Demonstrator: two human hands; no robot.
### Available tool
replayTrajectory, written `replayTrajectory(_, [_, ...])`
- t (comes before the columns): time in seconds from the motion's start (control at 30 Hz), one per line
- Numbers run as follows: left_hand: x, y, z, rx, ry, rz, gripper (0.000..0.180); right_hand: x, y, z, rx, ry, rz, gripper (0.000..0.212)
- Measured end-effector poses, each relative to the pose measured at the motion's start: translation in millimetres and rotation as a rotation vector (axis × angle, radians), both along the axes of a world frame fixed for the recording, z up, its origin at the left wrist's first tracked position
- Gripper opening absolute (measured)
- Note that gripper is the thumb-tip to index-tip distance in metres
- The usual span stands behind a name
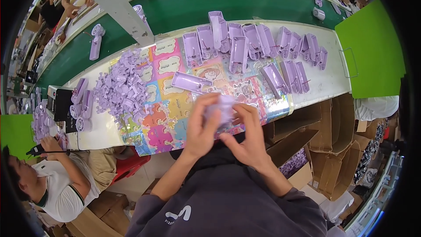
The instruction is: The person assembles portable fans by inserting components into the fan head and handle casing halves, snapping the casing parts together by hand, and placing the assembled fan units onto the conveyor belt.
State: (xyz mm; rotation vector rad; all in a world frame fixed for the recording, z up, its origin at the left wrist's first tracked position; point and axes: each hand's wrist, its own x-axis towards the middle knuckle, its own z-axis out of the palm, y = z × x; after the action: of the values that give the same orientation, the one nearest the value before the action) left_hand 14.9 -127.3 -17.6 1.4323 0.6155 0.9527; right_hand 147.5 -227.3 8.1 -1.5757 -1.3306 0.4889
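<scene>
Close in front of me, my left hand [202,127] is closed around a lilac plastic part [226,107], which is smeared by motion. My right hand [248,137] is at the part's right side, thumb and fingers apart; whether its fingertips touch the part I cannot tell. Just beyond my hands lies a long lilac plastic housing [189,81] with a hollow tray-like body. Farther off, several similar housings [239,53] stand in rows on the table.
Left of centre sits a heap of small lilac plastic pieces [125,83]. Colourful printed sheets [170,101] cover the table's middle. Behind runs a green conveyor belt [184,3]. A green panel [368,52] and cardboard boxes [333,127] are at right. A co-worker [61,184] sits at left.
</scene>
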Motion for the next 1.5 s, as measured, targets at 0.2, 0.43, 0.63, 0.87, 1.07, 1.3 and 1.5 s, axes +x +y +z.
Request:
replayTrajectory(0.2, [-5,39,23,0.649,0.443,-0.084,0.063,22,-5,-42,-0.118,0.407,-0.192,0.070])
replayTrajectory(0.43, [-14,106,-5,1.181,0.885,-0.069,0.057,56,18,-10,-0.020,-0.326,0.029,0.067])
replayTrajectory(0.63, [-12,95,26,0.659,0.919,-0.361,0.055,67,33,-16,0.019,-0.499,0.188,0.072])
replayTrajectory(0.87, [-21,95,24,0.441,0.833,-0.475,0.061,61,44,-7,0.075,-0.539,0.199,0.073])
replayTrajectory(1.07, [-18,93,26,0.428,0.794,-0.490,0.057,58,48,11,0.029,-0.627,0.242,0.074])
replayTrajectory(1.3, [-22,91,26,0.252,0.599,-0.473,0.053,61,49,27,0.003,-0.669,0.266,0.078])
replayTrajectory(1.5, [-22,89,36,0.200,0.551,-0.474,0.052,62,50,34,0.016,-0.525,0.273,0.076])
